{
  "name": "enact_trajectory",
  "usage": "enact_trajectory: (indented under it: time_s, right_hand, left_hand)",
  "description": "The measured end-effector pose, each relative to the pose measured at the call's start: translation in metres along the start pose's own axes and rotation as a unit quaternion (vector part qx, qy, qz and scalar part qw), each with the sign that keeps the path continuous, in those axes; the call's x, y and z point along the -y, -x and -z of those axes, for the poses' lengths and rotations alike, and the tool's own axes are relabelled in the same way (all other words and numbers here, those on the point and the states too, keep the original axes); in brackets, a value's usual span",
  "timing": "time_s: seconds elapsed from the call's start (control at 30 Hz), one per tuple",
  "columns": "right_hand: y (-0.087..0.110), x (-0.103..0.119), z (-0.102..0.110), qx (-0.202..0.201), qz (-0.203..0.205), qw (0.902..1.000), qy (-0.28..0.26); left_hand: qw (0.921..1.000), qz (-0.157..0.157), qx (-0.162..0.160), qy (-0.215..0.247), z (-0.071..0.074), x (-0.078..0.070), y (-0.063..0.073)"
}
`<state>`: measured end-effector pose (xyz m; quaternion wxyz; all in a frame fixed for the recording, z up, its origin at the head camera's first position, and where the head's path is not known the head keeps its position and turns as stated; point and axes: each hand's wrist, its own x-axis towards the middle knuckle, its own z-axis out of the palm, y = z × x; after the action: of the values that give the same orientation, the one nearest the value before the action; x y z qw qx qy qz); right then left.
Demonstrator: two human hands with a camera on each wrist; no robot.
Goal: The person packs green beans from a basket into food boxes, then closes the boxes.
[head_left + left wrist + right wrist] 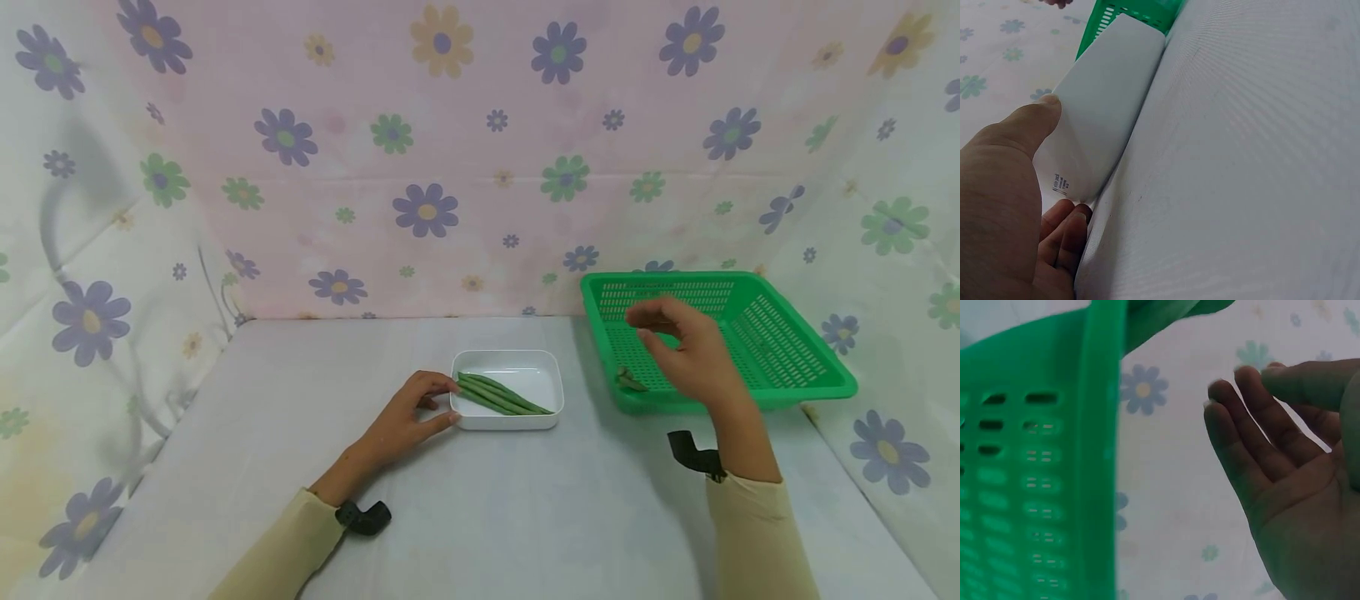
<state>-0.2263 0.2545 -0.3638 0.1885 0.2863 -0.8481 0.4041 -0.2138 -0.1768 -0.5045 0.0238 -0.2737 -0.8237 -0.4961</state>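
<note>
A small white rectangular dish (pixel 517 422) stands on the table, several long green beans (pixel 498 395) lying together inside it. My left hand (pixel 405 417) grips the dish at its left end. In the left wrist view the thumb is against the dish's upper edge, and the other fingers curl at its lower corner. My right hand (pixel 693 350) hovers over the green plastic basket (pixel 795 393), holding nothing, its fingers lightly bent and thumb apart in the right wrist view. Small green scraps (pixel 631 380) lie inside the basket near its left front corner.
A white cloth (pixel 300 400) covers the table. Flower-printed fabric (pixel 480 167) hangs behind and along both sides. The basket stands to the right of the dish, its back rim close to the hanging fabric. Each wrist wears a black camera mount (pixel 363 518).
</note>
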Motion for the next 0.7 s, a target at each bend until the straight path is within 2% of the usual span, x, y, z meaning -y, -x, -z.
enact_trajectory:
  time_s: [0.17, 0.3, 0.43, 0.7]
  right_hand:
    - [0.005, -0.012, 0.005, 0.096, -0.067, 0.9931, -0.008]
    - [0.007, -0.021, 0.005, 0.158, -0.09, 0.9834, -0.004]
    - [0.009, -0.028, 0.003, 0.19, -0.098, 0.9768, 0.0]
    - [0.011, -0.034, -0.001, 0.223, -0.127, 0.9664, 0.009]
  left_hand:
    - [1.0, 0.002, 0.004, -0.008, 0.001, 0.002, 0.0]
    - [0.9999, 0.004, 0.005, -0.009, 0.001, 0.003, 0.0]
    - [1.0, 0.005, 0.001, -0.008, 0.0, 0.002, 0.0]
    - [1.0, 0.007, -0.005, -0.004, -0.003, -0.001, -0.001]
